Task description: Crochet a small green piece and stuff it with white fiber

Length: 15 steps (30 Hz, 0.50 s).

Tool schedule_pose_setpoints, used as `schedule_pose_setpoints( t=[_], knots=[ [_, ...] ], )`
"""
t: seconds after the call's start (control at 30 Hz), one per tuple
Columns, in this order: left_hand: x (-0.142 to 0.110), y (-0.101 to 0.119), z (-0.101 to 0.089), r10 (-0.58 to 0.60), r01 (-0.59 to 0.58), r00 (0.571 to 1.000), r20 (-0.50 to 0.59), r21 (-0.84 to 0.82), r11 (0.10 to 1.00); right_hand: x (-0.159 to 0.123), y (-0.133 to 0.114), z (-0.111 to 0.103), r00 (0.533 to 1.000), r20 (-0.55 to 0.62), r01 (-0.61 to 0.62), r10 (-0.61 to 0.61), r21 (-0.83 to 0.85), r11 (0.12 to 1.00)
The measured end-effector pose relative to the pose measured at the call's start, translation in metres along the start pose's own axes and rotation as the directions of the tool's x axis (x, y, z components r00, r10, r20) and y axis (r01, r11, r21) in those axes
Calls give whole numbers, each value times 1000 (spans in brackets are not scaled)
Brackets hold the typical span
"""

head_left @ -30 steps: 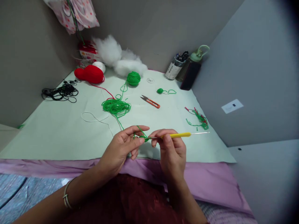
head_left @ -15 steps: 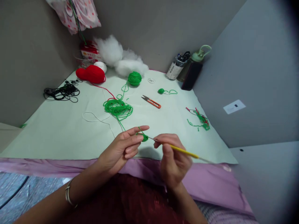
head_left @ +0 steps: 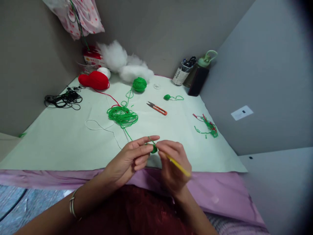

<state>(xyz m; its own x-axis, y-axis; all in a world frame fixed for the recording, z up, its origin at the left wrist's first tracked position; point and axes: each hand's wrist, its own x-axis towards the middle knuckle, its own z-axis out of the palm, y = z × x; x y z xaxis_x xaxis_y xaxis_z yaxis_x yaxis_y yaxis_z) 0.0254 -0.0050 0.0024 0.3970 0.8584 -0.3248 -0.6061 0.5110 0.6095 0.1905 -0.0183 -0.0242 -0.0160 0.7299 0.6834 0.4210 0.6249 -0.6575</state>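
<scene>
Between the thumb and fingers of my left hand (head_left: 133, 158) is a small green crochet piece (head_left: 154, 149), with green yarn running over the outstretched index finger. My right hand (head_left: 174, 164) grips a yellow-handled crochet hook (head_left: 178, 166). Its tip meets the piece, though the fingers largely cover that spot. From my left hand the working strand leads back to a loose heap of green yarn (head_left: 122, 116), which connects toward a green yarn ball (head_left: 139, 84).
Orange thread snips (head_left: 157, 108) lie mid-table. Red yarn (head_left: 94, 80), white stuffing (head_left: 134, 70) and black cords (head_left: 65, 99) are at the back left. A phone (head_left: 198, 81) leans on a bottle (head_left: 206, 59) by a pen cup (head_left: 181, 74). Yarn scraps (head_left: 210, 126) lie right.
My right hand has moved left, close against my left hand, and the hook has turned to a steeper angle. The crochet piece sits slightly lower and further right in view.
</scene>
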Motion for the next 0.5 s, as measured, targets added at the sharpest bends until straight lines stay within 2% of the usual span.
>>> schedule_pose_setpoints(
  t=[0.07, 0.13, 0.2, 0.3, 0.43, 0.5],
  knots=[
    [0, 3, 0, 27, -27, 1000, -11, -21, 999, 6, -1, -1, 985, -47, -156, 168, 198, 968],
    [-1, 4, 1, 86, -85, 996, -36, 16, 996, 11, -3, -1, 952, -26, -273, 305, 382, 883],
    [-2, 1, 2, 133, -129, 990, -38, 94, 987, 13, -3, 2, 942, 44, -315, 332, 455, 833],
    [-3, -4, 2, 169, -163, 986, -16, 188, 969, 12, -2, 5, 938, 86, -337, 336, 456, 824],
    [-3, -5, -1, 189, -180, 982, -17, 222, 958, 11, 1, 4, 900, 121, -407, 418, 571, 713],
    [-4, -4, -4, 192, -181, 981, -23, 232, 956, 11, 1, 2, 897, 140, -413, 418, 602, 684]
  ],
)
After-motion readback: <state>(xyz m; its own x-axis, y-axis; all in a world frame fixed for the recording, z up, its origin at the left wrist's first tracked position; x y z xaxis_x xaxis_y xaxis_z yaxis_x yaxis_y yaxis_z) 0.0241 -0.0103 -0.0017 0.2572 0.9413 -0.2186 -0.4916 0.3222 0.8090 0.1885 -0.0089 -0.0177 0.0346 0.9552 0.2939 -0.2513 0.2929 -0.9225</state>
